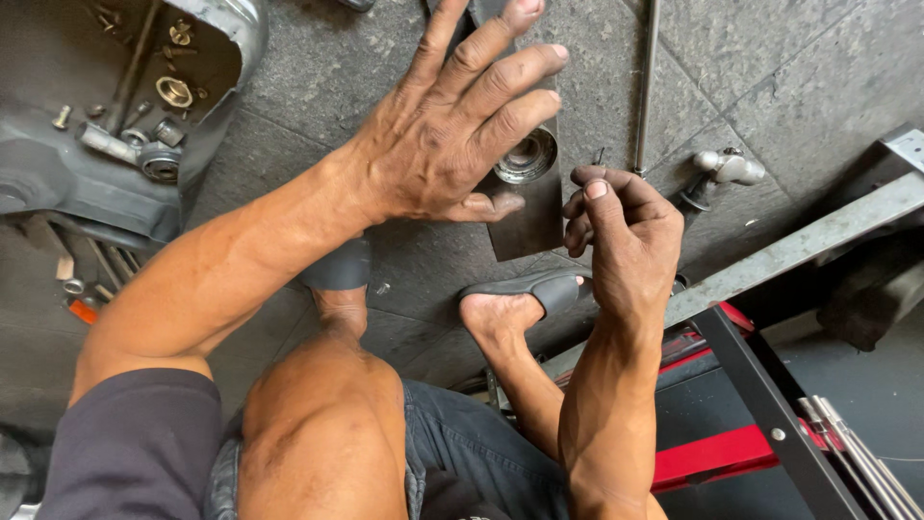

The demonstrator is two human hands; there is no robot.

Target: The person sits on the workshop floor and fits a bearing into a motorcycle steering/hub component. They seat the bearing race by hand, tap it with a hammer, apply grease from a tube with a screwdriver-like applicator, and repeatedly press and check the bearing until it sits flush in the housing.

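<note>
Two hands: both raised over the floor, neither resting on anything.
Left hand (452, 135): spread wide and flat, fingers fanned, holding nothing — it hovers just above the bearing, as if poised to reach down.
Right hand (621, 231): loosely curled, thumb against fingertips in a pinch; whether something small sits in that pinch I cannot tell.
Bearing (527, 156): round metal ring, set on a dark plate (529, 226) between the hands, partly hidden by the left fingers — the plate keeps it off the stone floor (770, 67).
Rod (645, 87): thin, lying on the floor beyond the right hand.
Casing (115, 144): grey housing at far left, bolts and nuts gathered inside.
Frame (760, 385): black and red, beside the right forearm.
</note>
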